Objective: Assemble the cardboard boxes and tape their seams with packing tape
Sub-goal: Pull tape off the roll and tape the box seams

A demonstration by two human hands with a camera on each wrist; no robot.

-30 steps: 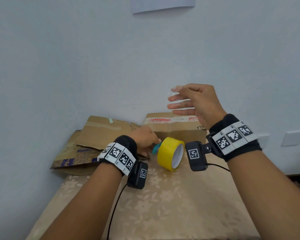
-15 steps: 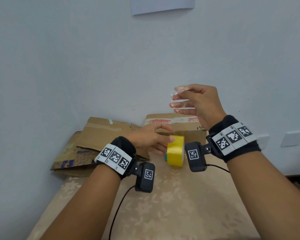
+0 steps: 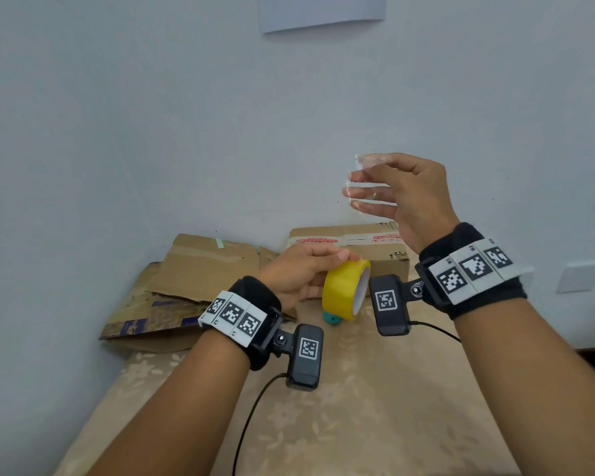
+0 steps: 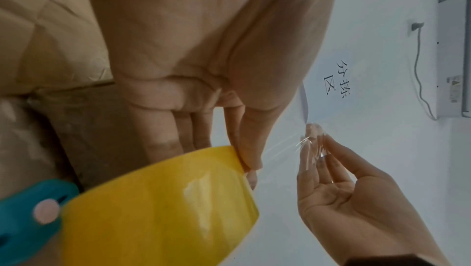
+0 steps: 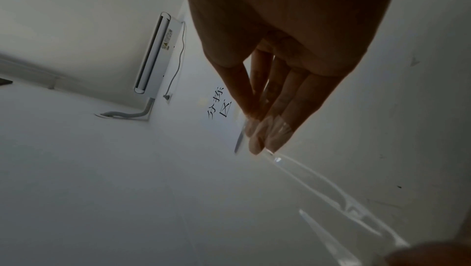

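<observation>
Left hand (image 3: 299, 274) grips the yellow tape roll (image 3: 346, 290); right hand (image 3: 402, 197) pinches the clear strip (image 3: 361, 180); I'd pull it taut, level, unwrinkled

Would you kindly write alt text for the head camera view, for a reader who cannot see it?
A person's left hand grips a yellow tape roll above a patterned table, while the raised right hand pinches a clear tape strip. Behind stand a taped cardboard box and flattened cardboard against a pale wall.
</observation>
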